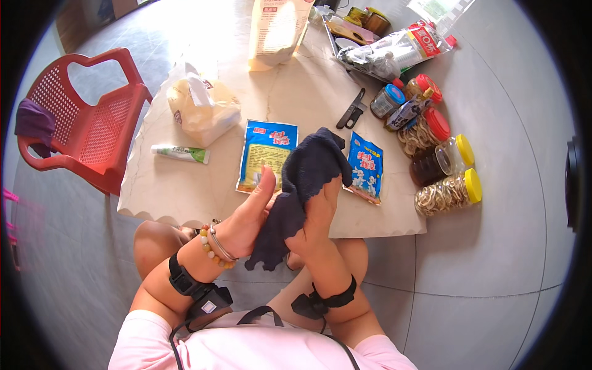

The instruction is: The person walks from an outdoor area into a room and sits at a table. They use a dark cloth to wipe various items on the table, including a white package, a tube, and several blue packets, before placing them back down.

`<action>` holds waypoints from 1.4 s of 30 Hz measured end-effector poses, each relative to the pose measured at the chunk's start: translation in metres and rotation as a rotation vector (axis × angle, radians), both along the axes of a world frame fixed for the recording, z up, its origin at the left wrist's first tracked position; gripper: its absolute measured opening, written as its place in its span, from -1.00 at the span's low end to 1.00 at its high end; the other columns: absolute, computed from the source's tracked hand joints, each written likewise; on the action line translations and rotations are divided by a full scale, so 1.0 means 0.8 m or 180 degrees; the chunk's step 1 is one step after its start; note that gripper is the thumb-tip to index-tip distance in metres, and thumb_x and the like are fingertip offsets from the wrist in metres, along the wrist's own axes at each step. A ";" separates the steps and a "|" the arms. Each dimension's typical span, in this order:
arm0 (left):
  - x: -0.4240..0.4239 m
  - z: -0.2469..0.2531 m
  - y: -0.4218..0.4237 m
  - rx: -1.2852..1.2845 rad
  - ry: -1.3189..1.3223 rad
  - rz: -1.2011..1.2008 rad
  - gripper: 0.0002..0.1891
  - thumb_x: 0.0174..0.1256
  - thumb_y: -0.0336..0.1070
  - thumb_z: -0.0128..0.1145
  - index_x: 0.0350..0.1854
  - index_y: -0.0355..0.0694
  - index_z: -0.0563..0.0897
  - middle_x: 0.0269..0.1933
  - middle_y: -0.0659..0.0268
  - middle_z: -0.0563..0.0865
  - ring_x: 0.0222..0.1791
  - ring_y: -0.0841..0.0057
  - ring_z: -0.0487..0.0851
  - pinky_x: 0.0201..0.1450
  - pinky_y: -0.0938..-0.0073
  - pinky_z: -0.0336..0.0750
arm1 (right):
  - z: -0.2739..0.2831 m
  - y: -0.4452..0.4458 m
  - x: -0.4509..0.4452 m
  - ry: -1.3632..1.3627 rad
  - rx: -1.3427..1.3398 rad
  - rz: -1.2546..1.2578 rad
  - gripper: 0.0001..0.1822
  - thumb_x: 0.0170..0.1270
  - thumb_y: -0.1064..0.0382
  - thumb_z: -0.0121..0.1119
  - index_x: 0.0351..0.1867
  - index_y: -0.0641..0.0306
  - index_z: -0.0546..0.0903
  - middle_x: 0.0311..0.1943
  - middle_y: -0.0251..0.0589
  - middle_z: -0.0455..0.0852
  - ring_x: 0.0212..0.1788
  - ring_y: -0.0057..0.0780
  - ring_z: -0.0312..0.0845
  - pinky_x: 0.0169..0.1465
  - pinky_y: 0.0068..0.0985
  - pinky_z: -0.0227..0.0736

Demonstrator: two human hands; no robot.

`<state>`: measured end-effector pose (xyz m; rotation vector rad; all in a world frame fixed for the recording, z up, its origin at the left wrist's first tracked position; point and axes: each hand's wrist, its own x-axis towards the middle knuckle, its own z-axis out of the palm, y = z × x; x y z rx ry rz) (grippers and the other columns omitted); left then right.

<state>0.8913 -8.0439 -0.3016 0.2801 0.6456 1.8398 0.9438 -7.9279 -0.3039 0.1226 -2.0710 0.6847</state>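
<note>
A dark navy cloth (296,185) with wavy edges is draped over my right hand (319,212), whose fingers are mostly hidden under it. My left hand (252,212), thumb raised, is against the cloth's left side; its fingers are partly behind the cloth. Beyond the hands, a blue and yellow food packet (270,138) lies flat on the table, and a smaller blue packet (365,169) lies to the right of the cloth. A black peeler or knife-like tool (352,108) is farther back. At the left lies a white and green tube (180,153).
A tied plastic bag (206,108) and a standing pouch (277,37) are on the marble-patterned table (370,222). Jars (444,194) line its right edge. A loaded tray (330,41) with a plastic bottle (411,44) is back right. A red chair (88,115) stands left.
</note>
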 end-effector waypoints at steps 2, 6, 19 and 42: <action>-0.003 -0.009 -0.008 0.0355 -0.0213 -0.0345 -0.25 0.24 0.37 -0.19 0.25 -0.18 0.34 0.15 0.29 0.52 0.09 0.56 0.52 0.15 0.50 0.40 | -0.003 -0.003 0.000 0.0114 -0.0226 -0.0004 -0.54 0.12 0.16 0.06 0.01 0.40 0.49 0.09 0.14 0.43 0.17 0.15 0.26 0.22 -0.06 0.05; 0.002 0.010 -0.001 0.0302 -0.0495 0.0264 -0.25 0.24 0.35 -0.14 0.24 -0.24 0.35 0.12 0.21 0.55 0.05 0.48 0.56 0.14 0.46 0.44 | -0.019 -0.008 -0.004 0.0155 -0.0692 0.0141 -0.51 0.15 0.20 0.03 0.08 0.47 0.42 0.14 0.21 0.36 0.23 0.19 0.19 0.29 -0.08 -0.01; -0.023 0.043 -0.006 0.0927 -0.0449 0.0868 -0.52 0.40 -0.10 -0.14 0.21 -0.37 0.35 0.16 0.01 0.51 0.15 0.21 0.49 0.26 0.24 0.33 | -0.026 -0.012 0.005 -0.0159 -0.0184 0.0346 -0.48 0.05 0.15 0.12 0.02 0.46 0.44 -0.04 0.26 0.42 0.07 0.27 0.30 0.22 0.12 0.01; -0.063 0.005 0.058 -0.2589 0.5767 0.2893 -0.47 0.05 -0.40 0.24 0.15 -0.23 0.43 0.10 0.06 0.47 0.10 0.20 0.44 0.16 0.34 0.35 | -0.089 0.112 0.168 -0.0561 -0.1746 -0.0554 -0.66 0.23 0.18 0.00 -0.03 0.34 0.45 -0.16 -0.04 0.49 -0.12 -0.08 0.40 0.05 -0.21 0.27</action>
